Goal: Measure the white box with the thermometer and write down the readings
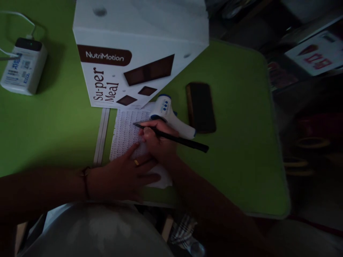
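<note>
My right hand (159, 141) is closed round a black pen (184, 141), its tip over the upper part of a sheet of paper (125, 137) filled with rows of small dark marks. Whether the tip touches the paper I cannot tell. Flat on the lower part of the sheet lies my left hand (125, 173), fingers spread, a ring on one finger. Just beyond the right hand is a white and blue handheld device shaped like an infrared thermometer (164, 109), partly hidden by that hand and the pen.
A large white NutriMotion box (142, 35) stands behind the paper on the green table (241, 142). To the right lies a dark phone (200, 107). At the far left sits a white adapter block (25, 67) with cables. The table's rounded right edge borders dark clutter.
</note>
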A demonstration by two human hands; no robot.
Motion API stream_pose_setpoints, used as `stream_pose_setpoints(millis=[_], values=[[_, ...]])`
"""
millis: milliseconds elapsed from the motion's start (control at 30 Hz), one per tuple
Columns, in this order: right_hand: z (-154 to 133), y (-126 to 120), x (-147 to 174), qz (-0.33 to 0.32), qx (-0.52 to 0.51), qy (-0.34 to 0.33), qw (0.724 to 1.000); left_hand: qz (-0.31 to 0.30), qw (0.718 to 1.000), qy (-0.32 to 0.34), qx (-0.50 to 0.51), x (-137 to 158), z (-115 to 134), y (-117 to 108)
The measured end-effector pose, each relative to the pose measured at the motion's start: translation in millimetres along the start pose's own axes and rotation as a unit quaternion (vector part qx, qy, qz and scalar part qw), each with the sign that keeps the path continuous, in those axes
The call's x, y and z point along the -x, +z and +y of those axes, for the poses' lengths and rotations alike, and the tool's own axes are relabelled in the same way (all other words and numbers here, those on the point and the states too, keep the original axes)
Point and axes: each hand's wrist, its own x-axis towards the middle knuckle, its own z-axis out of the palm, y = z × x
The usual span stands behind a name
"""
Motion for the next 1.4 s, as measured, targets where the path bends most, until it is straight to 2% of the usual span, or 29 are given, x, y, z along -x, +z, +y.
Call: stream_pose_setpoints(millis=[267,467,800,1200,1400], values=[[-0.5,0.0,0.1,0.009,0.009,0.021,1.0,-0.022,1.0,0.001,0.001,-0.1,-0.2,-2.6],[3.5,0.1,2.6,0.006,-0.027,0.02,0.999,-0.006,1.0,-0.005,0.002,0.1,0.3,-1.0],[-0.3,-2.0,1.9,-0.033,-0.009,0.04,0.999,-0.007,1.0,-0.006,0.0,0.6,1.1,-1.7],[2.5,0.0,3.2,-0.029,-0.001,-0.007,1.0,-0.003,1.0,-0.01,0.002,0.3,1.2,-1.7],[2.7,-2.0,3.7,-0.043,-0.001,0.019,0.999,-0.003,1.0,-0.003,0.0,0.0,0.6,-0.7]])
